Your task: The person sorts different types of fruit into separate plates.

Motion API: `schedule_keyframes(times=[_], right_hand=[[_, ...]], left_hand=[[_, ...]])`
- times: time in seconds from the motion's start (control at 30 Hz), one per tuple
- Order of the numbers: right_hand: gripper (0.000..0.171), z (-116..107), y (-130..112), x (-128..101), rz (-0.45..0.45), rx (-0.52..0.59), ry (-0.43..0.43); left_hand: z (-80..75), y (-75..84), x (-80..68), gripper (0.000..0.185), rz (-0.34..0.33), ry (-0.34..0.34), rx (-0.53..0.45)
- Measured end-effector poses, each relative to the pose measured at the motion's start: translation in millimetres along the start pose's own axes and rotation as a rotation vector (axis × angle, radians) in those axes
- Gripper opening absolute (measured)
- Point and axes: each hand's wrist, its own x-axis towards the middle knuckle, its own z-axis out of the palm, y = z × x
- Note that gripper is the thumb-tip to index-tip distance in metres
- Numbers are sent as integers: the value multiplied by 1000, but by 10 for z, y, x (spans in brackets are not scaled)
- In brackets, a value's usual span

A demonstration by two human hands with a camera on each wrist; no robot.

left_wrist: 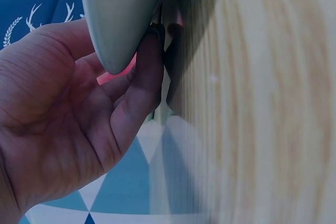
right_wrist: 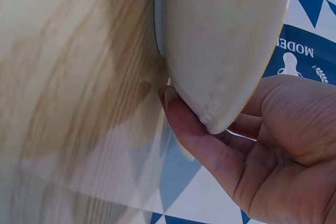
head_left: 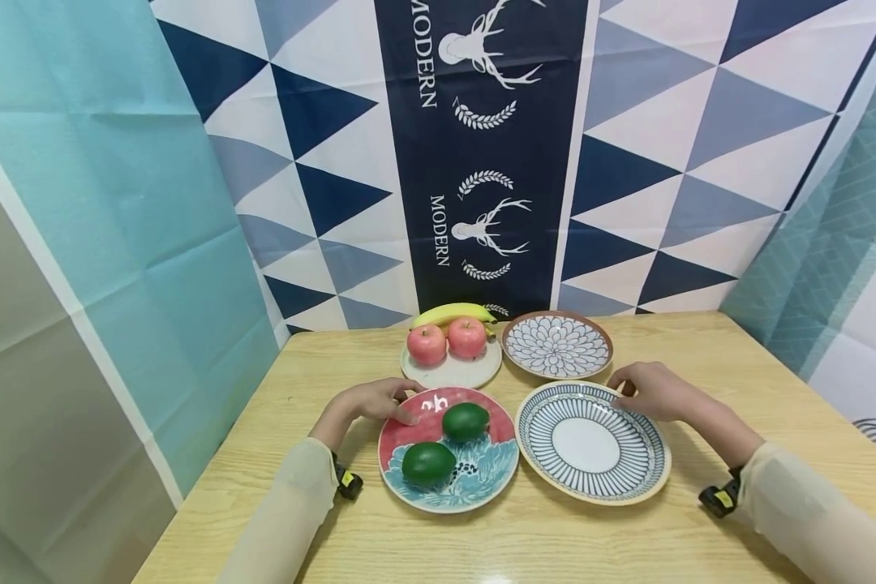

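Note:
My left hand (head_left: 377,400) pinches the left rim of a red and blue plate (head_left: 438,501), thumb over the edge and fingers curled under it. Two dark green oval fruits (head_left: 428,465) lie on that plate. In the left wrist view the pale underside of the plate (left_wrist: 123,19) shows, with fingertips between it and the tabletop. My right hand (head_left: 655,391) grips the upper right rim of a blue-and-white striped plate (head_left: 586,444) with nothing on it. The right wrist view shows fingers (right_wrist: 191,129) tucked beneath this plate's cream underside. Both plates lie side by side.
Behind them, a small white plate (head_left: 454,376) carries two red apples (head_left: 427,345) and a yellow banana (head_left: 453,312). A brown-rimmed plate (head_left: 557,346) with a flower pattern stands to its right. The wooden table (head_left: 555,543) ends against a patterned cloth (head_left: 482,162) at the back.

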Motion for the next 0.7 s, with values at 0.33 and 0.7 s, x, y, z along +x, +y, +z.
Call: schedule_keyframes(times=[0.33,0.7], right_hand=[[22,2,8,2,-15,-3,-6],[19,-14,-3,-7,-41,-4,11]], left_hand=[[-1,4,-5,49,4,-2,5],[-19,34,-15,49,-8,1,10]])
